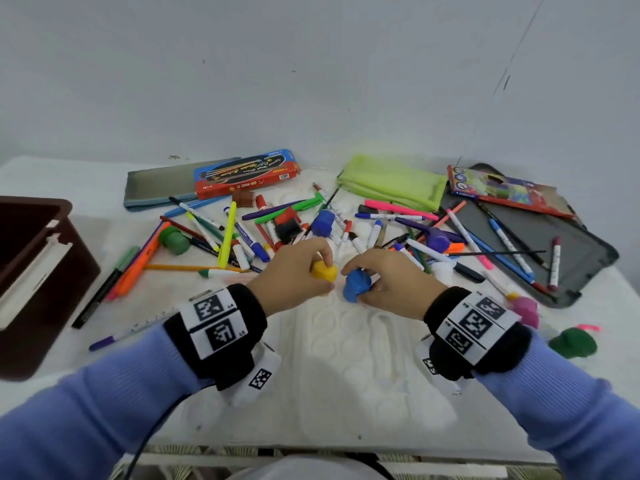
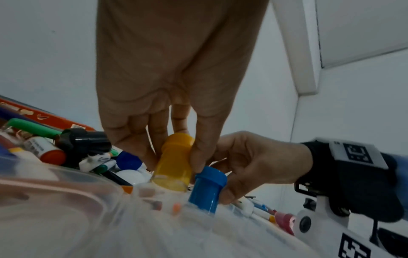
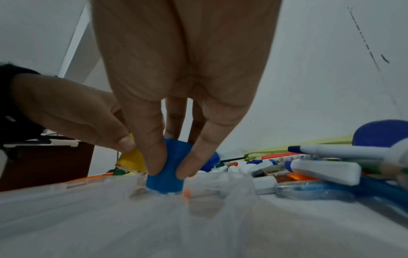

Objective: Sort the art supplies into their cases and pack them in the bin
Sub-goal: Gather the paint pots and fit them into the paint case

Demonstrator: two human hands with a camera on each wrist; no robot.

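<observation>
White table (image 1: 104,233) strewn with pens | red NIKKI box (image 1: 246,174), STAEDTLER pack (image 1: 498,188) | left hand (image 1: 294,271) grips yellow pot (image 1: 324,270) | right hand (image 1: 391,275) grips blue pot (image 1: 356,285)

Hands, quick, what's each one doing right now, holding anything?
Left hand: closed, gripping the yellow paint pot.
Right hand: closed, gripping the blue paint pot.
</observation>
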